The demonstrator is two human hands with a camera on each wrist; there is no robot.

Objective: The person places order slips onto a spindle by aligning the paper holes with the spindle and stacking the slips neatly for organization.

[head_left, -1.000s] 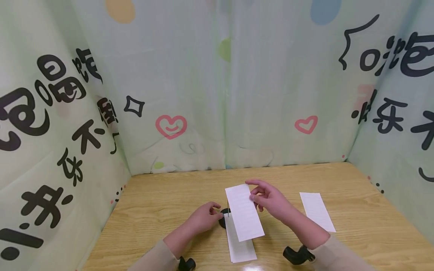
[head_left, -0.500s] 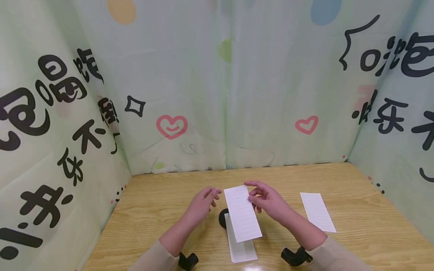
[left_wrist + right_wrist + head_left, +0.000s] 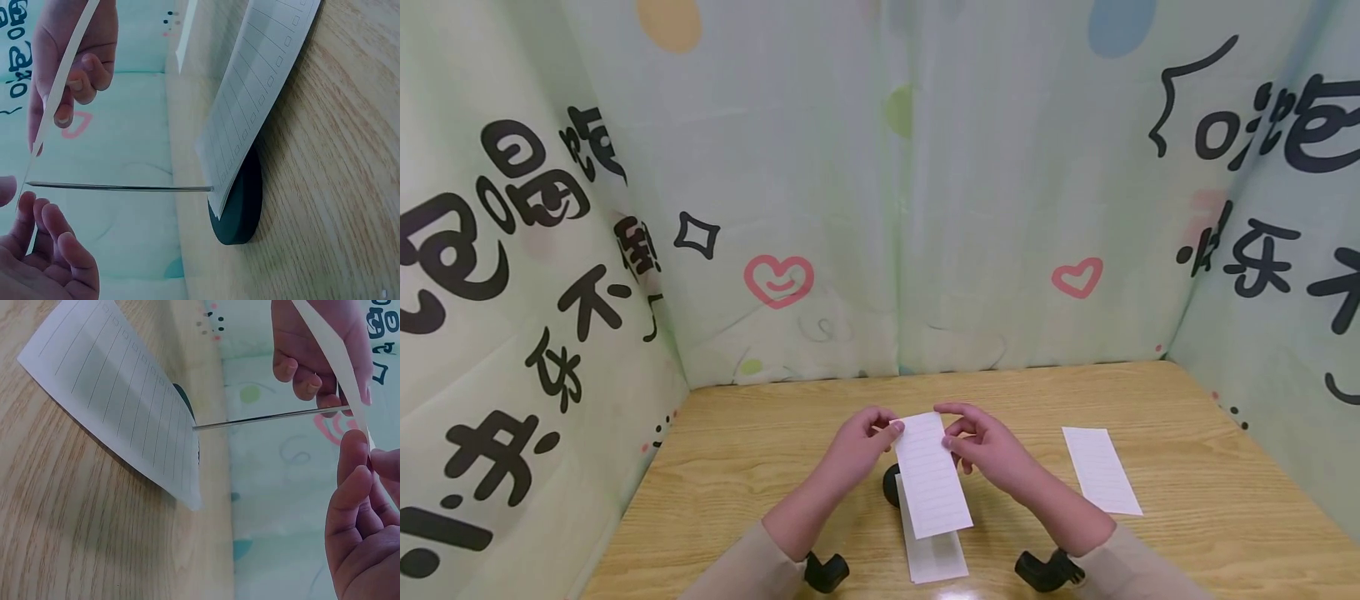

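Spanning both hands (image 3: 857,446) (image 3: 991,446), lined paper (image 3: 931,479), pinched at opposite edges

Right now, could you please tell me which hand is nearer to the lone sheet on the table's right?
Right. The right hand is left of the lone sheet, pinching the right edge of the raised sheet; the left hand is farther left, at its upper left corner.
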